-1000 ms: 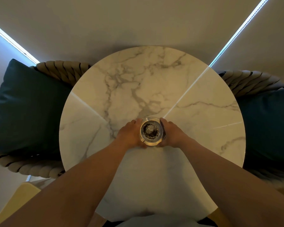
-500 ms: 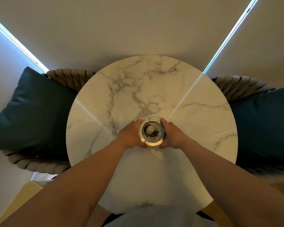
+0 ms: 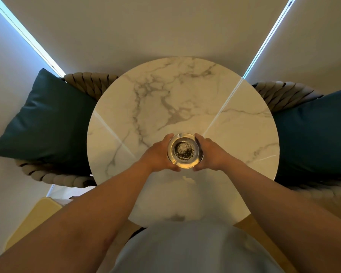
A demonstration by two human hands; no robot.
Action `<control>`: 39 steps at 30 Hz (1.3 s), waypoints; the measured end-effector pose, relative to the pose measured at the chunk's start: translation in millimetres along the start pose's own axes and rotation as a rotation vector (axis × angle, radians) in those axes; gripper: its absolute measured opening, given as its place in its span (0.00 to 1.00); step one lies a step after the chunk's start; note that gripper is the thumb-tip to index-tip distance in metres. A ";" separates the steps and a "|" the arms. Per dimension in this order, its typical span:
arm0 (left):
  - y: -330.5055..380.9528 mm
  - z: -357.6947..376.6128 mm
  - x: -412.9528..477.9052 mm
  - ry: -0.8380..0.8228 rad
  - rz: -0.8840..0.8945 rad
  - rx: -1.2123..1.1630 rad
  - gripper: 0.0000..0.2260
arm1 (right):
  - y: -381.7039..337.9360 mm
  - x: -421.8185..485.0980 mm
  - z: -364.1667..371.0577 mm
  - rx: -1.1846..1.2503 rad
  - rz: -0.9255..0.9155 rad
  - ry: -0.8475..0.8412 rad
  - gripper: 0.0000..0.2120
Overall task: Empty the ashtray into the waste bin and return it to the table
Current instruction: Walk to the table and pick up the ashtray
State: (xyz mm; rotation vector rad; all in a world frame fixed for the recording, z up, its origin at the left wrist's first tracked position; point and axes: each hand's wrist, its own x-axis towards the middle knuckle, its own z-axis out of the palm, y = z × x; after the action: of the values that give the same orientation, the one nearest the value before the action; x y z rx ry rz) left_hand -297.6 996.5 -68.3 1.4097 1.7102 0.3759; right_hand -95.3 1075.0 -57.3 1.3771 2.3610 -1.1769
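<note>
A round glass ashtray (image 3: pixel 184 163) with dark ash and grey flecks in its bowl is held over the round white marble table (image 3: pixel 185 99). My left hand (image 3: pixel 158 155) cups its left side and my right hand (image 3: pixel 212 153) cups its right side. A small bright reflection lies on the tabletop just below the ashtray, which seems lifted a little off the surface. No waste bin is in view.
Two woven rope chairs flank the table, each with a dark teal cushion: the left cushion (image 3: pixel 45 119) and the right cushion (image 3: pixel 313 134). Window blinds with bright light gaps fill the back. A pale yellow surface (image 3: pixel 32 223) lies at the lower left.
The view has pulled back and the table looks smaller and farther. The ashtray, held in both hands, has risen off the tabletop towards me.
</note>
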 end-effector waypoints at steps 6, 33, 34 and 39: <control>-6.5 12.5 -21.9 0.000 -0.014 -0.007 0.53 | 0.1 -14.2 16.8 -0.035 -0.006 -0.019 0.60; -43.8 -5.5 -31.0 -0.032 0.064 0.149 0.58 | -27.7 -19.5 61.7 0.057 0.040 0.113 0.63; -44.5 -4.6 -31.1 -0.030 0.058 0.152 0.57 | -27.3 -19.3 62.5 0.050 0.043 0.106 0.63; -46.8 -2.3 -36.1 -0.004 0.049 0.165 0.55 | -28.8 -19.7 69.7 0.066 0.091 0.107 0.63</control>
State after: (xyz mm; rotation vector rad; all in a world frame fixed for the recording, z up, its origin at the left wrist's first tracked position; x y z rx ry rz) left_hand -330.1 949.7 -84.3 1.5715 1.7386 0.2633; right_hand -123.3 1005.5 -78.9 1.5894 2.3203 -1.1951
